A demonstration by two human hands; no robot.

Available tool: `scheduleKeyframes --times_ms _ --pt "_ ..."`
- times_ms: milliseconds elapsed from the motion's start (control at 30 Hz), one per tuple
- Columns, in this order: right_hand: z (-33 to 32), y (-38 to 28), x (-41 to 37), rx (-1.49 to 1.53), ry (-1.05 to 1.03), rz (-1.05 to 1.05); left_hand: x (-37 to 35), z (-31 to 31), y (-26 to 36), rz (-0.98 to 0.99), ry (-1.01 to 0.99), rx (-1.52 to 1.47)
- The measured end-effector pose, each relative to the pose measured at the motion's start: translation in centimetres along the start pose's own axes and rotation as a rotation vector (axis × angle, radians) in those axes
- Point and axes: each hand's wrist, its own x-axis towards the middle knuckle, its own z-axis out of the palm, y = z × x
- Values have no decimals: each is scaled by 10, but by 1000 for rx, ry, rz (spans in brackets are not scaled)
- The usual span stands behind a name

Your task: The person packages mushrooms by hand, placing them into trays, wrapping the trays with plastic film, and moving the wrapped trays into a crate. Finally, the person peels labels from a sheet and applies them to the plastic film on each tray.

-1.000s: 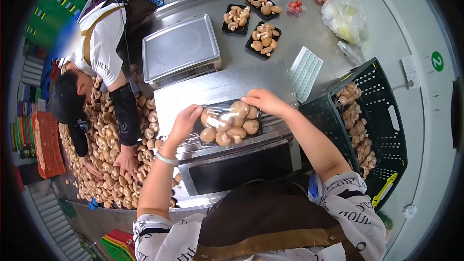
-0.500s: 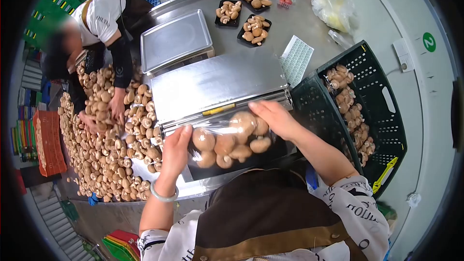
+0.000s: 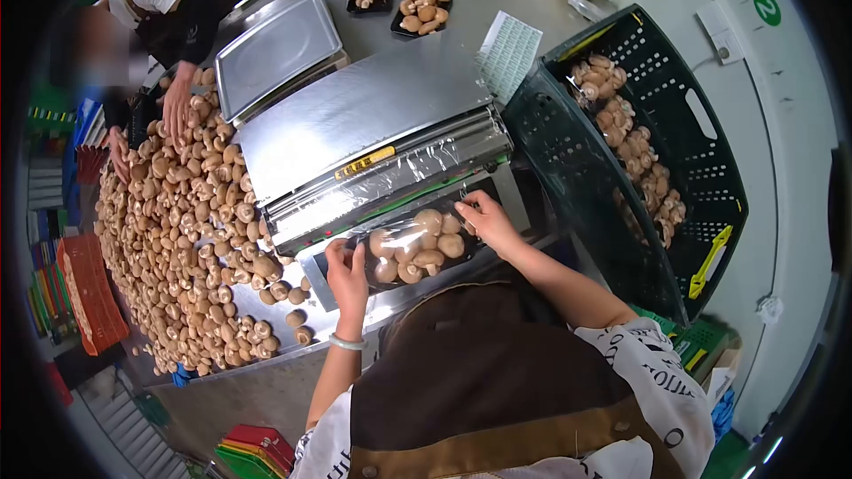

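Note:
A tray of mushrooms (image 3: 417,247) under clear film lies in front of the wrapping machine (image 3: 364,142). My left hand (image 3: 348,275), with a pale bracelet at the wrist, pinches the film at the tray's left end. At the right end my right hand (image 3: 486,220) grips the film between thumb and fingers. Behind the tray, crinkled film (image 3: 426,162) lies along the machine's front roller. The tray's black rim is partly hidden beneath the film.
Loose mushrooms (image 3: 195,239) cover the left of the table, where a co-worker's hands (image 3: 177,111) reach in. A metal tray (image 3: 280,53) tops a scale. Three black trays of mushrooms (image 3: 422,11) stand behind. A dark green crate (image 3: 657,160) holds packed mushrooms at right.
The mushroom tray is lower and nearer my body, apart from the machine's roller. My hands have moved down with it. The co-worker's hands have shifted apart over the mushrooms.

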Motion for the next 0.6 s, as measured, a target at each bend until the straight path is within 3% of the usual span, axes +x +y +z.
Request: scheduleKeyframes --times_ms 100,167,200,233,300,400,500,567,600 --pt "18 11 -9 110 113 -116 -9 4 -15 61 27 -159" --pt "0 -12 -23 128 179 -186 -6 2 -23 94 96 -240" --pt "-21 -18 -35 240 143 -71 -2 -8 -28 99 113 -248" --pt "-37 -26 -50 341 191 -153 0 -13 -31 102 126 -256" --pt "-63 -39 -87 255 263 -164 -3 -19 0 183 69 -111" --pt "-73 24 -92 99 503 -169 0 1 8 258 -26 200" --pt "-62 88 -79 -68 681 -101 18 42 -6 597 -71 495" --pt "-38 115 -62 -283 818 -169 31 67 9 763 -134 516" --pt "-25 122 -56 -226 824 -62 36 78 17 847 -172 528"
